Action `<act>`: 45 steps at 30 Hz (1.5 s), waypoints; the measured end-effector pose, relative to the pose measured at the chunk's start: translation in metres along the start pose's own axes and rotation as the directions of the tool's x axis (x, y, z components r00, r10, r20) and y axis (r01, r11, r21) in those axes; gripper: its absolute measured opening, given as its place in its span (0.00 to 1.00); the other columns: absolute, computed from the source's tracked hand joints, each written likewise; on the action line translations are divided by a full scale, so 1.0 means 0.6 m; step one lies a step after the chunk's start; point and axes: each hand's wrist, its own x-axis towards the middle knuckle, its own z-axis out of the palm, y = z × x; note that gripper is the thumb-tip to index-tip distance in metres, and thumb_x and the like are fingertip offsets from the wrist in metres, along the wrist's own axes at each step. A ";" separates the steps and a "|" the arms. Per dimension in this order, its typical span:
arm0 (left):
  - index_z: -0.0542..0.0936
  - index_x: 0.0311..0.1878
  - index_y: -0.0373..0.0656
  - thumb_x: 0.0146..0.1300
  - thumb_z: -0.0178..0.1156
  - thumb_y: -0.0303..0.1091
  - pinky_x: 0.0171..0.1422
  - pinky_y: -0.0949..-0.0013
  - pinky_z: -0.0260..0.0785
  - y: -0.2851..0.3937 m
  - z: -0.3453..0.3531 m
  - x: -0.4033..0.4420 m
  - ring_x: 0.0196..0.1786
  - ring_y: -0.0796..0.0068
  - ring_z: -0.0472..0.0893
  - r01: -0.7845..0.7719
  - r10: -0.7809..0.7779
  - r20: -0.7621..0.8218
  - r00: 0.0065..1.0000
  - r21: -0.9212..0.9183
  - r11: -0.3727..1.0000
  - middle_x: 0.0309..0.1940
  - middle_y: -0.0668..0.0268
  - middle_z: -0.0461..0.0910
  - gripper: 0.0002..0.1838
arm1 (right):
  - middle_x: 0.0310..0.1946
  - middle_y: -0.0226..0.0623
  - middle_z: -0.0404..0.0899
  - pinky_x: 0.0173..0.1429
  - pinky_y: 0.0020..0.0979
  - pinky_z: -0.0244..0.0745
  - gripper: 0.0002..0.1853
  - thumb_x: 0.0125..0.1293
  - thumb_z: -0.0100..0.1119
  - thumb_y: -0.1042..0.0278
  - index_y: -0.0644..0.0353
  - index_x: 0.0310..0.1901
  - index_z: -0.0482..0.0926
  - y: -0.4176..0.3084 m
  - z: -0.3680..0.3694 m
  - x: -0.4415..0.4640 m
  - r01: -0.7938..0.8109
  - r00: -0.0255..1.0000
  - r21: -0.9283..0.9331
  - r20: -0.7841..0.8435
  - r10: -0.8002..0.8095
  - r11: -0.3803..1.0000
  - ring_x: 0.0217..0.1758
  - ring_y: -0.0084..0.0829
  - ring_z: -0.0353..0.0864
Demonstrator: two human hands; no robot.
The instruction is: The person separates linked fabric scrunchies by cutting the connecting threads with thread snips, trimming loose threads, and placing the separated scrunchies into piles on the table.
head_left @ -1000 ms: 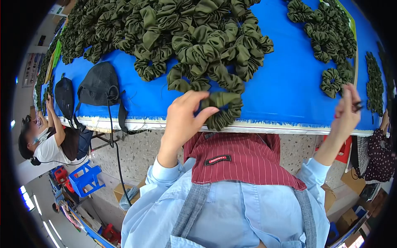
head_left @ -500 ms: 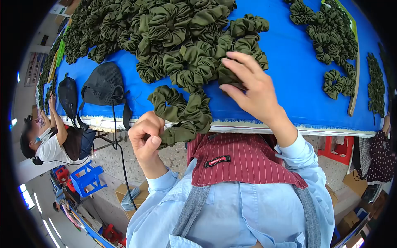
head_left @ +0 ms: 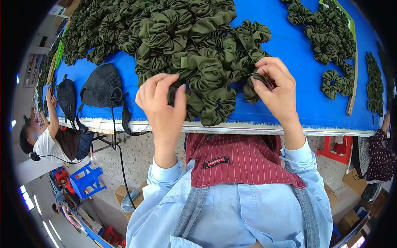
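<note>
Dark green scrunchies [head_left: 206, 72] lie in a large heap on the blue table, some joined by thin threads. My right hand [head_left: 277, 89] is closed on a scrunchie [head_left: 250, 91] at the heap's right front edge, with thumb and fingers pinching its fabric. A thread runs from that piece toward the neighbouring scrunchies. At the near side of the heap, my left hand [head_left: 160, 99] has its thumb and fingers apart. A scrunchie [head_left: 218, 106] lies to its right, close to the table's front edge; another is partly hidden behind the left fingers.
A black mesh bag [head_left: 101, 87] with a cord sits on the blue table [head_left: 289, 99] at left. More scrunchies [head_left: 331, 41] lie along a wooden strip [head_left: 352, 91] at right. A co-worker [head_left: 53, 136] is at the far left. Blue [head_left: 87, 180] and red stools [head_left: 336, 149] stand below.
My left hand has let go of the scrunchie near the table edge and moved up to the heap. My right hand has shifted right and closed on a scrunchie. The front scrunchies have moved onto the table.
</note>
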 end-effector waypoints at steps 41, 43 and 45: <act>0.56 0.58 0.24 0.57 0.47 0.25 0.64 0.53 0.63 -0.105 -0.259 0.192 0.51 0.58 0.74 -0.195 -0.051 -0.188 0.981 -0.938 -0.286 0.53 0.44 0.67 0.26 | 0.49 0.33 0.71 0.26 0.29 0.71 0.22 0.47 0.63 0.65 0.54 0.47 0.73 0.015 0.087 0.000 0.485 0.860 -0.532 0.435 -0.267 0.694 0.26 0.30 0.79; 0.58 0.58 0.25 0.56 0.48 0.25 0.63 0.54 0.64 -0.101 -0.260 0.189 0.50 0.58 0.74 -0.190 -0.042 -0.186 0.982 -0.940 -0.283 0.53 0.44 0.67 0.26 | 0.49 0.31 0.71 0.26 0.32 0.71 0.19 0.49 0.59 0.69 0.53 0.45 0.71 0.037 0.090 0.026 0.435 0.899 -0.610 0.337 -0.280 0.663 0.25 0.32 0.79; 0.60 0.56 0.26 0.55 0.49 0.26 0.61 0.56 0.65 -0.091 -0.252 0.179 0.48 0.58 0.74 -0.172 -0.029 -0.171 0.985 -0.944 -0.283 0.52 0.45 0.67 0.25 | 0.50 0.25 0.74 0.33 0.32 0.73 0.20 0.48 0.56 0.76 0.53 0.46 0.73 0.065 0.075 0.051 0.319 0.942 -0.615 0.292 -0.168 0.721 0.36 0.35 0.80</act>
